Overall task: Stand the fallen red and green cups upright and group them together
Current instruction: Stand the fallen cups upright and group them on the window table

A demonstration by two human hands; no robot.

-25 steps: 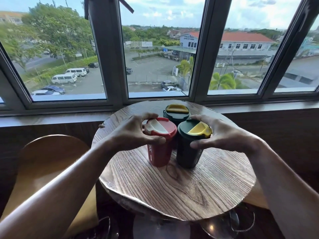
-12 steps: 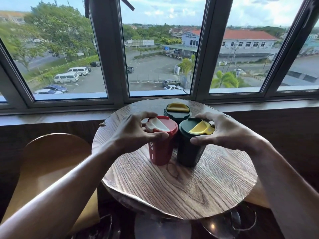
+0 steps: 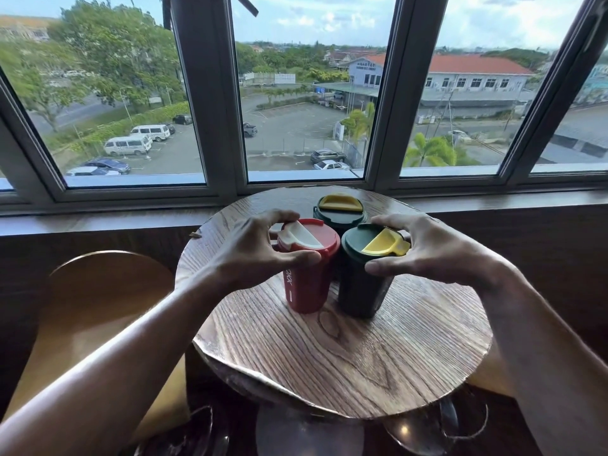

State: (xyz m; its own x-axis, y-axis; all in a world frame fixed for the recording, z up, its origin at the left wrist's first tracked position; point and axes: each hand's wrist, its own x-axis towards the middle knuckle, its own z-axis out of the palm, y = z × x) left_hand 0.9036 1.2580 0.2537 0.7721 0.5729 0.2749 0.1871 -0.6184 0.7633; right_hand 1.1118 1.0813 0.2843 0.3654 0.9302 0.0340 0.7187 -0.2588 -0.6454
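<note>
Three lidded cups stand upright, close together, on the round wooden table [image 3: 329, 366]. The red cup [image 3: 307, 287] with a white lid flap is front left, and my left hand [image 3: 253, 255] grips its rim, thumb in front and fingers behind. To its right is a dark green cup [image 3: 360, 291] with a yellow flap. My right hand [image 3: 431, 248] holds this one at the lid, thumb on its near side. A second green cup [image 3: 339, 213] stands just behind the two, untouched and partly hidden by them.
A curved wooden chair back [image 3: 98, 307] stands left of the table. The window sill [image 3: 98, 222] and dark window frames run right behind the table's far edge. Shiny metal bases [image 3: 309, 436] show under the table's near edge.
Both hands stay on the same cups, which remain upright and together. Only the view has shifted slightly.
</note>
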